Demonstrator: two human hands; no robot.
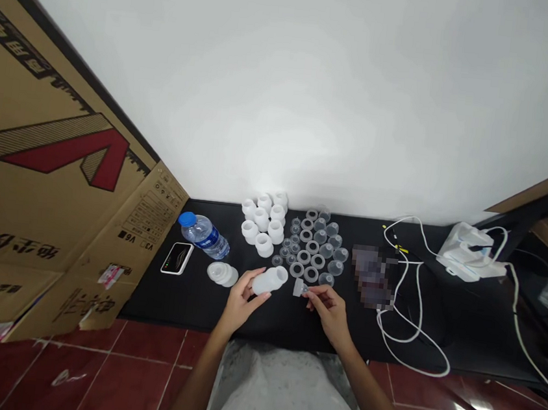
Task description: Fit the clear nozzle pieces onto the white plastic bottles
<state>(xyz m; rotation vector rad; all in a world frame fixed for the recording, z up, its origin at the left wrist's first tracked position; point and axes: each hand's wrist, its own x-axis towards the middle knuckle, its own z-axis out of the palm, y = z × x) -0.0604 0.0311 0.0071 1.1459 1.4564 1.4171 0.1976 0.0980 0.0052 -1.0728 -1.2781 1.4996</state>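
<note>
My left hand (240,299) is wrapped round an uncapped white baby bottle (268,281), tilted with its mouth toward the right. Just right of that mouth, my right hand (328,312) pinches a clear bottle teat (304,289) by its tip, with a whitish screw ring (297,287) round its base. The two pieces are apart. Beyond my hands stand several open white bottles (264,244). Beside them lie several loose rings (318,261), small clear teats (293,247) and clear domed caps (335,267). A capped bottle (222,274) lies left of my left hand.
A blue-capped water bottle (207,236) and a white device (177,258) are at the left of the black table (185,306), by a cardboard box (61,176). To the right are a blurred phone (373,278), looping white cables (419,311) and a white power adapter (469,251).
</note>
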